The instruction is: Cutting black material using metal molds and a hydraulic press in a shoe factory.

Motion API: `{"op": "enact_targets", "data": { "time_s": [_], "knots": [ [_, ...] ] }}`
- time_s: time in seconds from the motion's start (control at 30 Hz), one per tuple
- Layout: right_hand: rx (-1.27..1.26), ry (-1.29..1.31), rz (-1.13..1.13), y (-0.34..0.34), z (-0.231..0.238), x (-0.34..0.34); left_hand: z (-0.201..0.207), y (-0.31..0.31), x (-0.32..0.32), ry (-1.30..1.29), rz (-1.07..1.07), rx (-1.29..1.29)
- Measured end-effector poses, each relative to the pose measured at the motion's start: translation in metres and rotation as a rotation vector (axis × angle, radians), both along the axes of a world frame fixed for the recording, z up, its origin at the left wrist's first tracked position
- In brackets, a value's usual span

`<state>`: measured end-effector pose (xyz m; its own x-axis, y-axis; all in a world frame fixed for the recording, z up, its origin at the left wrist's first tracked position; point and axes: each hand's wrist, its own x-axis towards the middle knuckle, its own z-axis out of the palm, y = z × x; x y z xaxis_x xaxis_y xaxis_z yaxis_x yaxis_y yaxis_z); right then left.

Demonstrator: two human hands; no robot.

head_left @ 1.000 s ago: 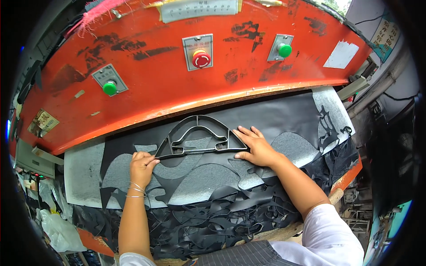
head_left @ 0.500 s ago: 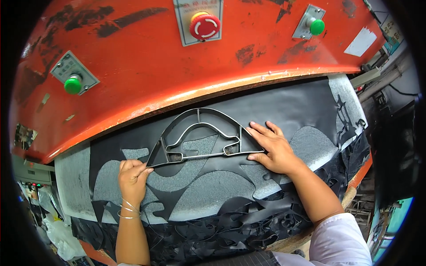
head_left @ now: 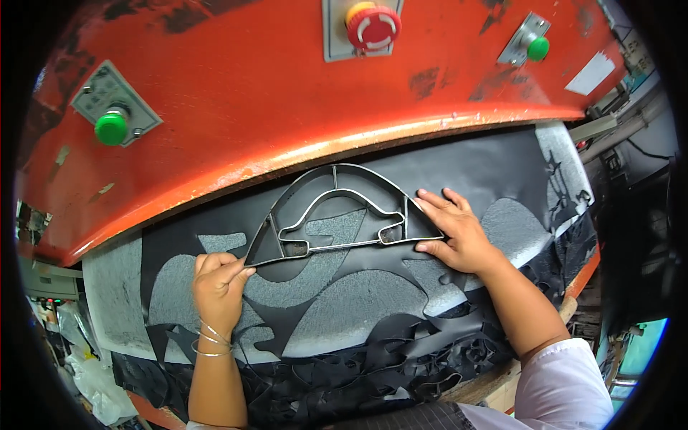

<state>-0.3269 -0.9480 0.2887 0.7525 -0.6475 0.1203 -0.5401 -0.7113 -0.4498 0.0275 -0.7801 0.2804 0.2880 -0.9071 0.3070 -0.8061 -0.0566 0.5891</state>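
Observation:
An arched steel cutting die (head_left: 344, 246) with a smaller curved outline inside lies on a black leather-like sheet (head_left: 473, 168). At its left tip my left hand (head_left: 218, 290) pinches the metal between thumb and fingers. My right hand (head_left: 462, 236) grips the right corner, thumb by the lower edge and fingers spread along the sloping outer wall. Curved openings have been cut from the sheet, and the grey board (head_left: 111, 301) beneath shows through them, some inside and below the die.
Just beyond the sheet rises a red machine front (head_left: 236, 93). On it are a red mushroom button (head_left: 374, 29), a left green button (head_left: 112, 129) and a right green button (head_left: 537, 49). Tangled black offcuts (head_left: 344, 383) lie along the near edge.
The view has shifted slightly, and the die and both hands appear a little further right and up. Against the sheet the die has hardly moved. Both grips look the same.

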Motion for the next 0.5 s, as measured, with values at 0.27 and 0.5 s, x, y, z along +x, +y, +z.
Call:
{"op": "enact_targets", "data": {
  "time_s": [0.27,0.5],
  "knots": [
    [-0.041,0.005,-0.002,0.001,-0.009,-0.005,-0.010,0.002,0.004,0.032,-0.019,-0.102],
    [-0.085,0.004,0.012,0.007,-0.009,-0.003,-0.022,0.007,0.008,0.018,-0.009,-0.126]
  ]
}}
